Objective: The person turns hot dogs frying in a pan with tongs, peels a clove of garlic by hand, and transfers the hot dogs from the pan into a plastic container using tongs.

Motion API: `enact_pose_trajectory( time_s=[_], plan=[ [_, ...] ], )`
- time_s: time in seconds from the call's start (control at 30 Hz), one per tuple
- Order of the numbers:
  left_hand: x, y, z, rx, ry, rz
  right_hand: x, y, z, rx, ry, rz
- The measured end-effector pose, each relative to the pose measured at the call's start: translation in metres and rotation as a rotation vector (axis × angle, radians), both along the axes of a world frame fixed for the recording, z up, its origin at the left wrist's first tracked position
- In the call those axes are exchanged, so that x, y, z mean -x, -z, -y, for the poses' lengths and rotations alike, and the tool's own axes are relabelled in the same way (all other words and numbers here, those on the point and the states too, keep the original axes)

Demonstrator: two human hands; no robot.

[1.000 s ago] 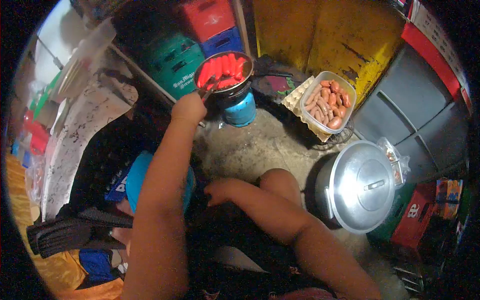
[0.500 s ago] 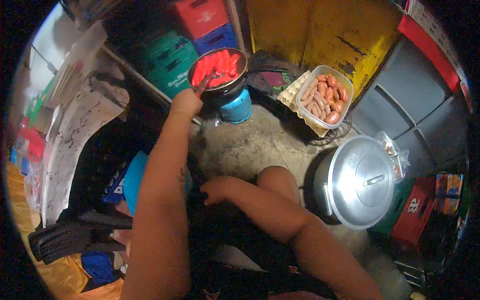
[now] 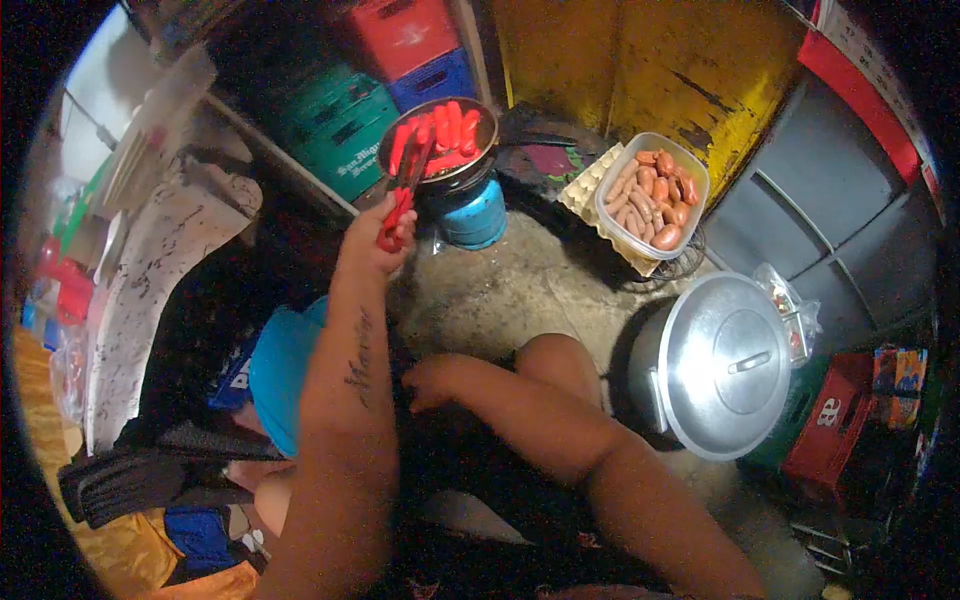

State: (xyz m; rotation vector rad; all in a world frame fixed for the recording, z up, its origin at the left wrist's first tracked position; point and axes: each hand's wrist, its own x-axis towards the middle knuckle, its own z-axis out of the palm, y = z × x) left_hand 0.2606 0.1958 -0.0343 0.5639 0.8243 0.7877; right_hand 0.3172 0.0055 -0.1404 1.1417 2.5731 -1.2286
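My left hand (image 3: 382,238) is closed around red-handled tongs (image 3: 403,200), whose far end reaches over a round frying pan (image 3: 495,140). Bright red sausages (image 3: 455,125) lie side by side in the pan; whether the tongs pinch one is unclear. Under the pan stands a small stove on a blue gas canister (image 3: 473,215). My right hand (image 3: 435,380) hangs near my knee, its visible fingers slightly apart and holding nothing I can see; part of it is lost in shadow.
A clear plastic tub (image 3: 650,200) of uncooked sausages sits on an egg tray (image 3: 590,190). Right of my knee stands a large lidded aluminium pot (image 3: 722,365). Bottle crates (image 3: 340,125) are stacked behind the pan; a blue basin (image 3: 285,370) is beside my left arm.
My left hand has turned and drawn slightly back toward me, bringing the tongs' red handle into view. A sausage at the pan's left has shifted. My right hand has stayed in place.
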Motion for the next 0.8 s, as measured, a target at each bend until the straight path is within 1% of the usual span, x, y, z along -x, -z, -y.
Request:
enact_pose_trajectory(
  time_s=[0.07, 0.1, 0.2, 0.33, 0.43, 0.53, 0.57, 0.63, 0.67, 0.73, 0.8],
  plan=[
    [-0.007, 0.008, 0.008, 0.129, -0.060, 0.181, -0.002, -0.008, -0.003, 0.028, -0.065, -0.015],
    [-0.008, 0.019, 0.010, 0.145, -0.047, 0.271, 0.001, 0.004, -0.003, 0.022, -0.059, -0.065],
    [-0.017, 0.021, 0.022, 0.173, -0.121, 0.342, 0.006, 0.017, -0.005, 0.019, -0.061, -0.155],
    [-0.016, 0.019, 0.020, 0.238, -0.072, 0.470, 0.005, 0.018, -0.005, 0.022, -0.052, -0.102],
    [-0.011, 0.009, 0.022, 0.210, 0.007, 0.538, 0.003, 0.016, -0.005, 0.015, -0.042, -0.041],
    [-0.003, -0.008, 0.029, 0.026, 0.042, 0.400, 0.004, 0.021, -0.004, -0.002, -0.008, 0.019],
    [-0.001, -0.014, 0.032, -0.048, -0.002, 0.221, 0.006, 0.026, -0.003, -0.027, 0.023, 0.049],
    [0.002, -0.025, 0.038, -0.194, -0.092, -0.136, -0.003, 0.001, 0.000, 0.035, 0.023, 0.048],
    [0.008, -0.023, 0.034, -0.250, -0.044, -0.271, -0.007, -0.008, 0.002, 0.066, 0.022, 0.048],
    [0.020, -0.023, 0.024, -0.364, 0.053, -0.541, -0.005, -0.004, 0.000, 0.053, 0.005, 0.043],
    [0.021, -0.023, 0.021, -0.527, 0.040, -0.897, -0.004, 0.001, 0.001, 0.042, 0.027, 0.018]
  ],
)
